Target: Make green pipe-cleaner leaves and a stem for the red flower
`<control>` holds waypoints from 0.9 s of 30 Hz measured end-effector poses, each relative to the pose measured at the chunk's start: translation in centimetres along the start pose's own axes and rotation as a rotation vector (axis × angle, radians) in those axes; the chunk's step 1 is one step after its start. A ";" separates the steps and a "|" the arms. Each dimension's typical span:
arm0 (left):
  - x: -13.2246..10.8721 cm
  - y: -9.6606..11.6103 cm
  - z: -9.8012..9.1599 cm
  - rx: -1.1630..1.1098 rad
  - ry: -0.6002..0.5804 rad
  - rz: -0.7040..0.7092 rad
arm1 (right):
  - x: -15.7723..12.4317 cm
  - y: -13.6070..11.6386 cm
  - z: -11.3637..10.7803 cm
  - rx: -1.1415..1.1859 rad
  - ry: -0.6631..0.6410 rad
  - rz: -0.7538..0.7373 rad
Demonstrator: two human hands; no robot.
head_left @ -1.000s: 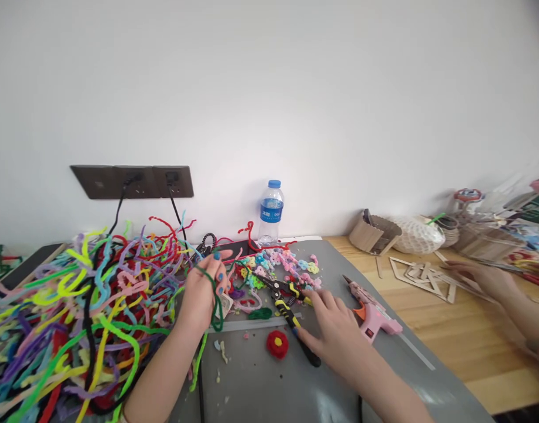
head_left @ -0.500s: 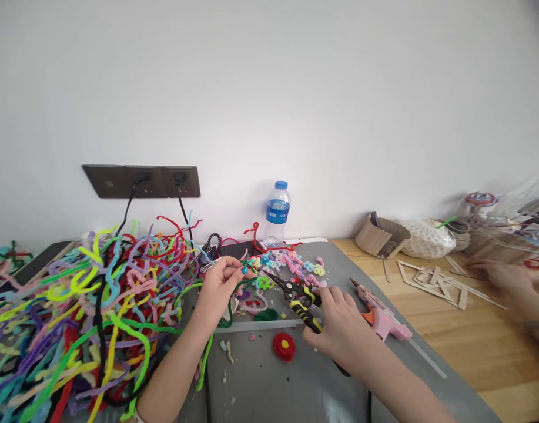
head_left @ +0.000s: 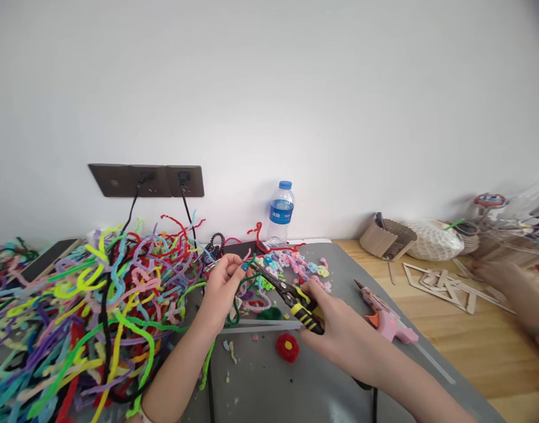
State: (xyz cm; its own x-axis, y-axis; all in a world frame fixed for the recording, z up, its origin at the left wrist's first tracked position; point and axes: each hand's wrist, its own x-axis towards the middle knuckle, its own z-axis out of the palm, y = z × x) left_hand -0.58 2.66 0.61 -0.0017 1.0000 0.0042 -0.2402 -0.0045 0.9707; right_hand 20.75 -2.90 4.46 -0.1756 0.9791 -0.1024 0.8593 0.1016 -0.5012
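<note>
Left hand [head_left: 224, 288] has its grip pinched on a green stem [head_left: 236, 311], held up over the bench [head_left: 260, 388]. Right hand [head_left: 337, 320] has its grip wrapped around the pliers [head_left: 288, 294], tips right by that pinch, can't tell if they touch the stem. Red flower [head_left: 287, 348] sits just below the pliers, glue gun [head_left: 392, 325] off right, big fuzzy pile [head_left: 132, 305] on the left.

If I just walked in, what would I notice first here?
Probably the huge tangle of colorful fuzzy stems, filling the lower left of the view. Next might come the red flower with its yellow middle, lying on the gray tabletop, and the yellow-and-black pliers held in the right hand.
</note>
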 end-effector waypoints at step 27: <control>0.7 0.3 -0.9 0.004 0.064 0.040 | 6.0 0.6 3.4 -0.413 0.157 0.153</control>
State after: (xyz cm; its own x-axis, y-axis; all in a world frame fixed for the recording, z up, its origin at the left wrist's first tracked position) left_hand -1.56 3.37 0.73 -0.0733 0.9969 0.0280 -0.2346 -0.0445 0.9711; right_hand 18.56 2.45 0.63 0.0153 0.9999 -0.0013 0.9946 -0.0153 -0.1031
